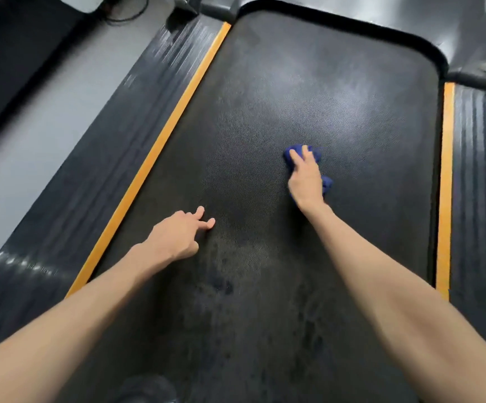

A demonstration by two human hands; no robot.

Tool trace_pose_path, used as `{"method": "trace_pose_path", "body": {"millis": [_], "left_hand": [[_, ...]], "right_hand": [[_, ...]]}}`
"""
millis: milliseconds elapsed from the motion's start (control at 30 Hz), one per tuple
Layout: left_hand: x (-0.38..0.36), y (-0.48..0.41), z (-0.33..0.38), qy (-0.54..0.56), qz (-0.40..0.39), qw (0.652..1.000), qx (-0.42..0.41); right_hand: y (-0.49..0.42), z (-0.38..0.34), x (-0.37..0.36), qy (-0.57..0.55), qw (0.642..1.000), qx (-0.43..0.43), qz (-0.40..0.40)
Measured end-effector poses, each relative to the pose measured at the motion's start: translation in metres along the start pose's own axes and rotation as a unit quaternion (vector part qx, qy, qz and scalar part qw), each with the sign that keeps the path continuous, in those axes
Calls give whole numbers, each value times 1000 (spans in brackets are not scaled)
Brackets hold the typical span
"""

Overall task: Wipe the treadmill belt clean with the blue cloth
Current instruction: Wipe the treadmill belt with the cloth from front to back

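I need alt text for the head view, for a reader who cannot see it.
The right hand presses a crumpled blue cloth on the dark treadmill belt, right of its middle. The left hand touches the belt with its fingertips, nearer the person. Orange strips border the belt on both sides.

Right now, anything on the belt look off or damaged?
Dark blotchy marks mottle the near end of the treadmill belt; they read as smudges or damp, not tears. The right hand presses the blue cloth farther up, clear of them.
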State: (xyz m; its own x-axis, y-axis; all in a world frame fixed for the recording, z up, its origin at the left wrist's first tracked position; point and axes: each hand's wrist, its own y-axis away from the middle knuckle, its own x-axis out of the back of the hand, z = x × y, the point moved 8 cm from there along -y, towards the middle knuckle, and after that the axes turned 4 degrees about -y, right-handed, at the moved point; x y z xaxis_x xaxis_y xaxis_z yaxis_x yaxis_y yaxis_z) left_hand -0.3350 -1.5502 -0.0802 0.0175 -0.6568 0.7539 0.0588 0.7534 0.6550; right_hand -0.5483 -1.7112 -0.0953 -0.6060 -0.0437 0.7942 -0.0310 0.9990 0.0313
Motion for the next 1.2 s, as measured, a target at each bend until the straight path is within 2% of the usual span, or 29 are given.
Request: {"method": "trace_pose_path", "body": {"millis": [100, 167, 200, 267, 333, 433, 500, 567, 633, 700, 733, 767, 800, 833, 900, 1000, 1067, 1133, 1200], "left_hand": [[6, -7, -8, 19, 21, 1000, 12], [6, -3, -12, 57, 11, 998, 2], [5, 0, -15, 74, 19, 997, -9], [5, 7, -22, 95, 62, 993, -17], [1, 15, -32, 98, 110, 989, 1], [-3, 22, -46, 111, 145, 983, 21], [-4, 25, -52, 124, 140, 982, 23], [-3, 26, -54, 138, 140, 980, 26], [1, 26, -54, 148, 152, 977, 32], [-1, 26, -54, 154, 164, 974, 42], [-2, 27, -54, 158, 175, 971, 47], [-2, 28, -55, 163, 184, 968, 52], [-1, 29, -56, 165, 190, 966, 55], [1, 29, -56, 163, 195, 966, 55], [2, 31, -55, 163, 197, 965, 53], [5, 31, -54, 166, 201, 964, 54], [8, 30, -51, 166, 213, 961, 56], [11, 31, -50, 173, 224, 957, 66], [13, 30, -47, 167, 229, 956, 70]], "right_hand": [[20, -90, -73, -6, 971, 184, -150], [40, -106, -88, -9, 941, 247, -233], [39, -96, -78, -7, 940, 250, -232], [19, -41, -34, 16, 973, 184, -137], [2, 35, 27, 29, 998, 51, -23], [-5, 91, 81, 53, 991, -108, 58], [-9, 74, 70, 46, 986, -138, 77], [-2, 19, 26, 24, 996, -73, 41], [25, -57, -45, 10, 996, 69, -53], [56, -118, -101, 9, 955, 251, -159], [65, -131, -111, 1, 922, 342, -180], [65, -126, -104, 0, 906, 383, -179], [59, -104, -88, 36, 915, 361, -176], [49, -70, -57, 47, 943, 307, -119], [49, 16, 11, 52, 988, 144, -15], [73, 113, 85, 17, 995, -48, 84], [74, 116, 91, 29, 980, -126, 149], [78, 78, 60, 23, 980, -132, 150], [94, 6, -4, 14, 997, -13, 71]]}}
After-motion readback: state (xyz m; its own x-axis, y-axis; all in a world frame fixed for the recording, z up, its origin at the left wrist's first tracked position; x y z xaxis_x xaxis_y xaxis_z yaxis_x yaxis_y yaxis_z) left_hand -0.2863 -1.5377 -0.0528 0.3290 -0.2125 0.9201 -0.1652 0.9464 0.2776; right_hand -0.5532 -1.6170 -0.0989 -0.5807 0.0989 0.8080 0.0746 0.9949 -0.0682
